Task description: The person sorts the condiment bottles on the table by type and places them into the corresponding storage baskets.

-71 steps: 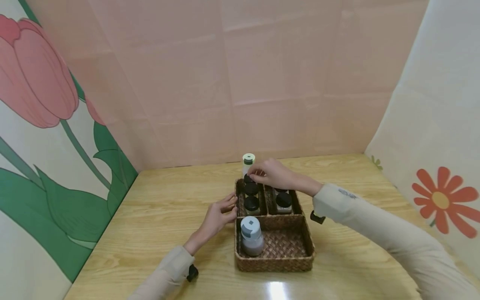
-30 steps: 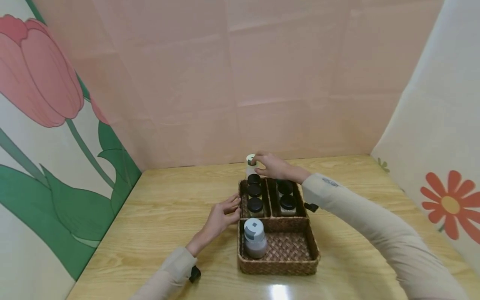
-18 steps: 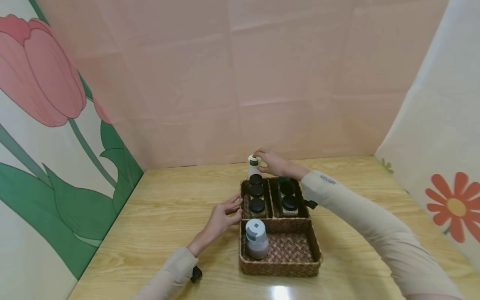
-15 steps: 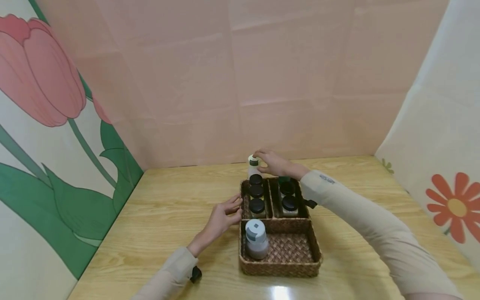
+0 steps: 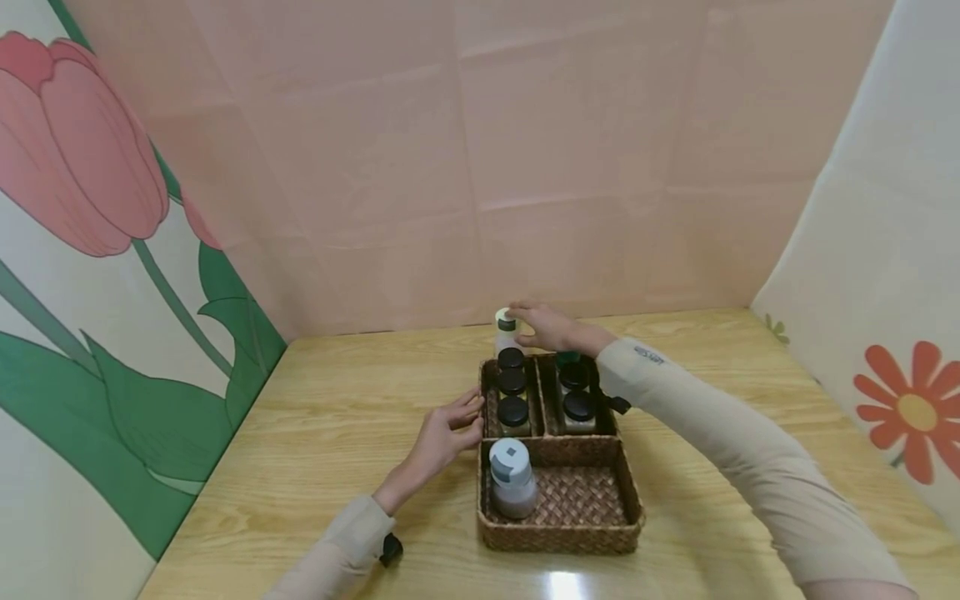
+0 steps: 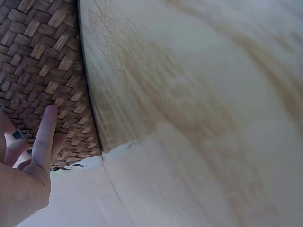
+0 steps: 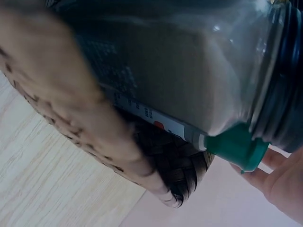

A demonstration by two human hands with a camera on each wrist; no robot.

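Behind the basket's far edge, on the table, stands a small bottle w/ a pale cap (image 5: 506, 327), upright. My right hand (image 5: 550, 328) is at it: fingers curl toward the cap and upper body, fingertips touching the cap from the right side. Can't tell from the head view whether the thumb closes behind it, so I'd call it a light hold at the top, not a full wrap. Right wrist view shows only fingertips (image 7: 284, 187) at the lower right, plus a glass jar (image 7: 189, 71) very close w/ a green band below its dark lid, sitting against the woven rim.

My left hand (image 5: 442, 433) rests on the basket's left wall, fingers straight and slightly spread, pressed flat on the weave; left wrist view confirms one finger (image 6: 45, 137) lying along the wicker, nothing gripped.

Wicker basket (image 5: 558, 537) has 3 compartments: two narrow ones at the far end, one wide at the near end. Far-left slot holds three black-lidded jars (image 5: 513, 383) in a row. Far-right slot holds two more black-lidded jars (image 5: 578, 404), w/ a bit of green showing behind them. Near compartment has a grey-capped bottle (image 5: 510, 477) in its left corner, upright, dark contents.

All sits on a light wood table (image 5: 315, 433). Pink backdrop (image 5: 525, 150) behind, tulip print (image 5: 82, 150) at left, flower print (image 5: 907, 412) at right.
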